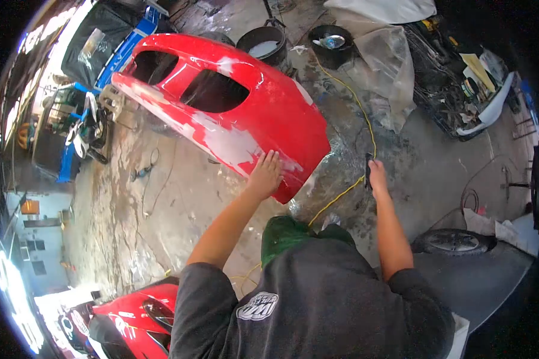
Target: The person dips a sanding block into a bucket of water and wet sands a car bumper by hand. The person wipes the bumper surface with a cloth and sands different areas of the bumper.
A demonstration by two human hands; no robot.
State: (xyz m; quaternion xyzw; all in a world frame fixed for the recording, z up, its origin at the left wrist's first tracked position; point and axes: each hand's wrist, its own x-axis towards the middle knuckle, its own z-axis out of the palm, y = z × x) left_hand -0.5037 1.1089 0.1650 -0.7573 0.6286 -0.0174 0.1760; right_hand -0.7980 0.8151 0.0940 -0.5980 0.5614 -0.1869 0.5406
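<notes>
A large red car bumper [290, 119] with two openings and patches of pale filler or primer is in front of me, raised off the floor. Flat on its near end rests my left hand [266, 173], fingers stretched out over a pale patch. Off to the right of the bumper, my right hand [377, 176] is closed on a thin dark block [368, 172], apart from the panel. The block's exact kind cannot be made out, as the fingers cover part of it.
Two black buckets [284, 55] [331, 61] stand beyond the bumper. A yellow cord [365, 113] crosses the wet concrete floor. Dark car parts [437, 90] lie at the upper right, a wheel [455, 241] at the right. A red car [144, 311] is at the lower left.
</notes>
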